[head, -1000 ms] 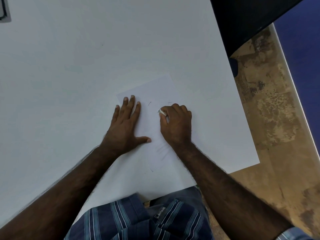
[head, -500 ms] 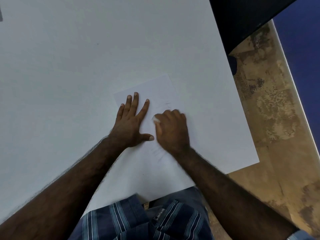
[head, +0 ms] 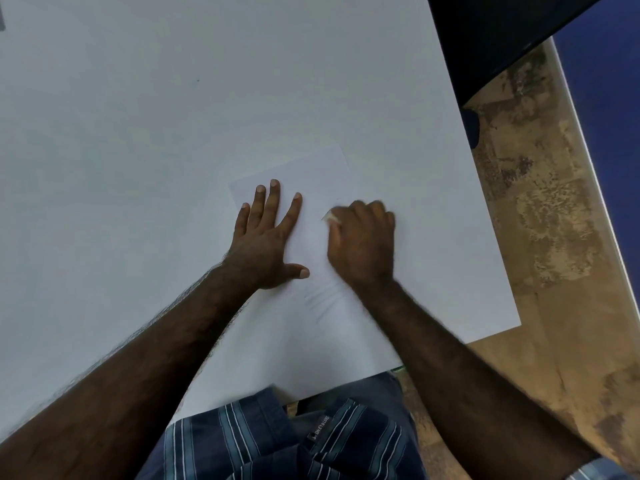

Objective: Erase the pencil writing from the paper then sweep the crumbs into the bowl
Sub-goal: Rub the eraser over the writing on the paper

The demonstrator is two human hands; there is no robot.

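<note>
Two hands on paper [head: 311,174]; right [head: 362,240] seemingly grips eraser [head: 330,217].

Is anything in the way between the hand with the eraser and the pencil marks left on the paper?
No. The right hand presses the eraser straight onto the paper, and faint pencil marks lie uncovered by its wrist. The left hand rests flat beside it, apart. No bowl is in view.

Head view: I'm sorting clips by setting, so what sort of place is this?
Probably an office or classroom: a plain white table, a worn tan floor, and a sheet of paper.
</note>
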